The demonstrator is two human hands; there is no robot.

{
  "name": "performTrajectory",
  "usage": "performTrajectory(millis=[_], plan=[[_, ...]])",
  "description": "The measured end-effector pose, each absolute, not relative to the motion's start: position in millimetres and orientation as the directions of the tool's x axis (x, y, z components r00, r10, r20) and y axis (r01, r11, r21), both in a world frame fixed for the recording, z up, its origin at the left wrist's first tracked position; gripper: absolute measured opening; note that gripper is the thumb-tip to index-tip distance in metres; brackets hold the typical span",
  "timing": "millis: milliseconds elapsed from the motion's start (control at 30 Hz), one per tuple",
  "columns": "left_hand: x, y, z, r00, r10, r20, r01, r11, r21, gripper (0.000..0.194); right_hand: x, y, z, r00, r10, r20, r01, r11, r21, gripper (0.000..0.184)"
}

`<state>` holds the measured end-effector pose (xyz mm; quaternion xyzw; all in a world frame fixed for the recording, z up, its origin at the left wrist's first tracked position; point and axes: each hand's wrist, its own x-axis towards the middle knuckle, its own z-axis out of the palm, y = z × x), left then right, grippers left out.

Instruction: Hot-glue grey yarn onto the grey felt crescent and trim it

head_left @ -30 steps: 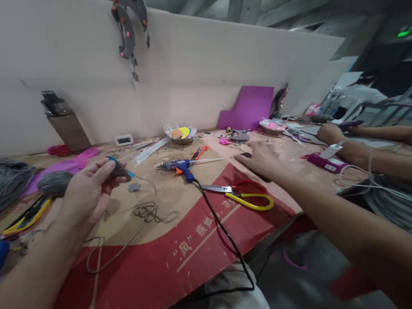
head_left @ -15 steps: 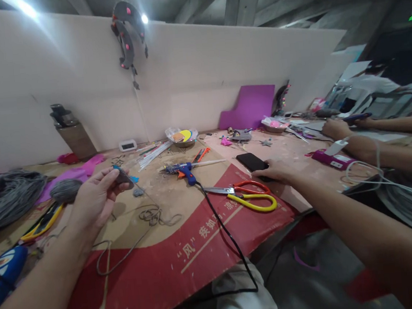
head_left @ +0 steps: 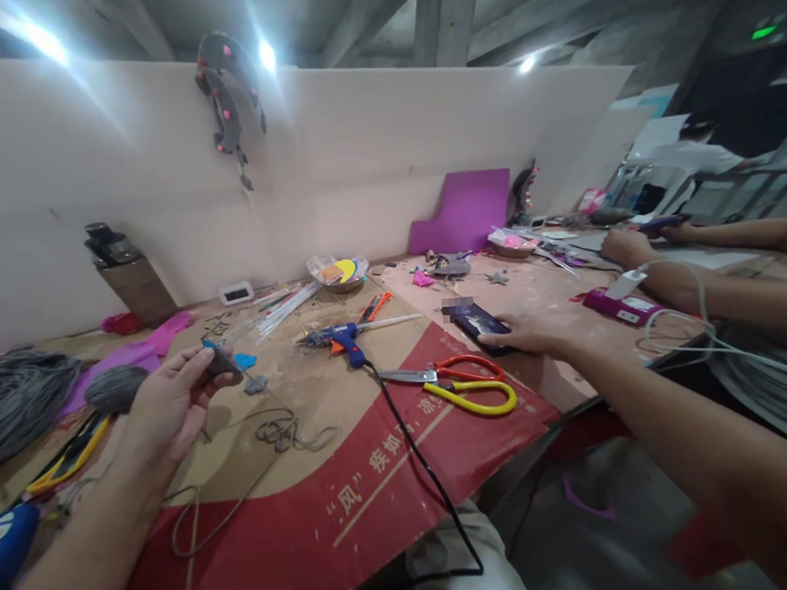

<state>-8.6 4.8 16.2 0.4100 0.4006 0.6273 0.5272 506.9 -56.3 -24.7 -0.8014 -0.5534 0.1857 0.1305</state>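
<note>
My left hand [head_left: 182, 396] is closed, pinching a small grey yarn-wrapped piece [head_left: 225, 369] with a bit of blue at its top. A loose strand of grey yarn [head_left: 288, 428] lies in tangled loops on the cardboard below it. At the right, my right hand [head_left: 525, 334] grips the near edge of a black phone [head_left: 480, 324], its thumb over the lit screen. The phone lies at the table surface. Between my hands are a blue glue gun [head_left: 348, 343] with a glue stick in its back and scissors [head_left: 467, 385] with red and yellow handles.
A ball of grey yarn [head_left: 118, 385] and a grey yarn heap [head_left: 13, 402] are at the left. Behind stand a bowl of craft bits [head_left: 339, 277] and a purple sheet [head_left: 465, 211]. A co-worker's arms [head_left: 709, 277] reach in beside a purple power strip [head_left: 619, 307].
The phone's screen has gone from dark to lit under my right hand. The view has shifted slightly. My left hand keeps its pinch on the grey piece.
</note>
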Motion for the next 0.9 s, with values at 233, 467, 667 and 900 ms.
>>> performTrajectory(millis=[233,467,667,900], plan=[[-11,10,14,-0.137,0.986,0.091,-0.298,-0.129,0.946,0.005,542,-58,-40,0.248,0.914,-0.320,0.467,-0.402,-0.788,0.053],[-10,6,19,-0.135,0.988,0.071,-0.289,-0.108,0.951,0.004,544,-43,-43,0.386,0.868,-0.314,0.509,-0.484,-0.712,0.043],[-12,6,18,-0.144,0.986,0.087,-0.289,-0.126,0.949,0.005,548,-22,-45,0.480,0.816,-0.322,0.557,-0.567,-0.606,0.033],[-13,6,19,-0.146,0.986,0.085,-0.286,-0.124,0.950,0.003,548,-13,-44,0.533,0.791,-0.301,0.529,-0.589,-0.610,0.057]])
